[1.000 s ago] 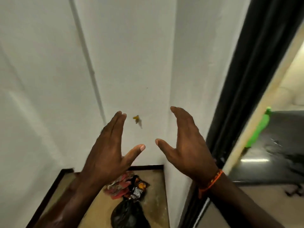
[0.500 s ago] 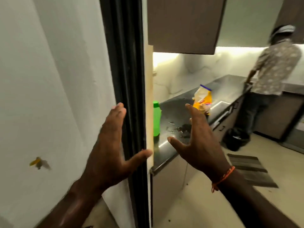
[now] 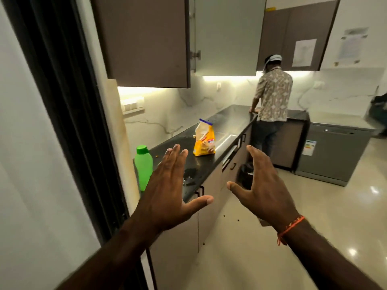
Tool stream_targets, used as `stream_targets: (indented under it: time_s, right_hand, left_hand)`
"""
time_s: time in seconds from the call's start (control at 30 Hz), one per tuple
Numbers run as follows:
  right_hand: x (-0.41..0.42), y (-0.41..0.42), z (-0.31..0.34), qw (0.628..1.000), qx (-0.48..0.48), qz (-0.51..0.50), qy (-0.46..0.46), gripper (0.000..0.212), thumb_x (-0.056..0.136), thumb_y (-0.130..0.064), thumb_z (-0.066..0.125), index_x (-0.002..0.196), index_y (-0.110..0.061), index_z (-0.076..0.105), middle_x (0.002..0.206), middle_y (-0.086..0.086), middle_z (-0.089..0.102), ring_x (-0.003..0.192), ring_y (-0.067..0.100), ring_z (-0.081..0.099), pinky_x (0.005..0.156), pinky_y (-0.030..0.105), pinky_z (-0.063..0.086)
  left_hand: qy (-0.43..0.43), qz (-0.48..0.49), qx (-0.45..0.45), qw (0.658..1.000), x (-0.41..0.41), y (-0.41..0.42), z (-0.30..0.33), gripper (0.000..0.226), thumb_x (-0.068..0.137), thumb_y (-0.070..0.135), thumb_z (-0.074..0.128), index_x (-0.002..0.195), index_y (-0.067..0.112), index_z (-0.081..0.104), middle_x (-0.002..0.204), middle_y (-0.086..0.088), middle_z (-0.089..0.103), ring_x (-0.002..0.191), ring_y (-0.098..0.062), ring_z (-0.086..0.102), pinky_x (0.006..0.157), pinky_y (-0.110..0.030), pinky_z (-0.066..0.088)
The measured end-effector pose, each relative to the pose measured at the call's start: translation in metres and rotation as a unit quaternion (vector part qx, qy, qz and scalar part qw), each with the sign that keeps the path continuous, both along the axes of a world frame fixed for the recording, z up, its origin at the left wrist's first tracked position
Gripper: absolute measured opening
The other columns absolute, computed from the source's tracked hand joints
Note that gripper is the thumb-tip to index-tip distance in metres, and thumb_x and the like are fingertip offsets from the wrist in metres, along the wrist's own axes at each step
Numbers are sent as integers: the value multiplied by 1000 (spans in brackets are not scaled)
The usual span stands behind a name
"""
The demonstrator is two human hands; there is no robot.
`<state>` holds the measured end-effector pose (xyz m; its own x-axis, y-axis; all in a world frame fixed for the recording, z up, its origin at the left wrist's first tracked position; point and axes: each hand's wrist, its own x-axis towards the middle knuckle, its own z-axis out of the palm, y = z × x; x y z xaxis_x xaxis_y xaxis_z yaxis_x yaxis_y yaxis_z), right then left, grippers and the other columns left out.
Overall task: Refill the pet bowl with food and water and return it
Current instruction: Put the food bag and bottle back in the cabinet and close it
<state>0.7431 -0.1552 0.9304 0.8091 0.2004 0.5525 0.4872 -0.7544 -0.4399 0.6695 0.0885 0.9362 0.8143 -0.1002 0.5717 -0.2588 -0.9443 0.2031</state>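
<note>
My left hand and my right hand are held out in front of me, palms facing each other, fingers spread, nothing in either. Beyond them runs a black kitchen counter. On it stands a yellow food bag, upright with its top open, and a green bottle with a green cap at the near end. Some dark bits lie on the counter just behind my left hand. No pet bowl is visible.
A dark door frame stands close on my left. Another person stands at the far end of the counter, back turned. A dark bin sits on the floor by the cabinets. A grey dishwasher is at the right. Crumbs dot the floor.
My view has swung right from a white wall corner into the kitchen and moved closer to the counter. Both hands stay raised and empty.
</note>
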Motion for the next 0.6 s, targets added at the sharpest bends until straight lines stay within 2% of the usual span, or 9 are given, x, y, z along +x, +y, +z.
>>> stream_targets:
  time_s: [0.1, 0.33, 0.6]
  right_hand:
    - [21, -22, -3, 1000, -4, -15, 10, 110, 80, -58, 76, 162, -30, 8, 169, -2, 17, 152, 21, 29, 115, 48, 43]
    - [78, -64, -5, 999, -16, -19, 22, 109, 81, -60, 74, 162, -33, 5, 170, -2, 14, 154, 22, 25, 116, 50, 42]
    - [156, -80, -5, 998, -22, 11, 56, 110, 83, -60, 73, 162, -30, 3, 171, -1, 10, 156, 21, 20, 120, 41, 32]
  left_hand:
    - [22, 18, 7, 1000, 29, -19, -3, 127, 73, 99, 35, 164, 22, -7, 172, 3, -18, 158, -13, -16, 129, -36, 1]
    - [60, 80, -7, 995, 93, -57, 0, 129, 71, 102, 27, 163, 21, -15, 171, 0, -23, 158, -18, -18, 130, -44, 6]
    - [104, 99, -28, 989, 168, -83, 6, 129, 73, 97, 34, 162, 20, -19, 169, 1, -27, 157, -18, -20, 129, -41, 2]
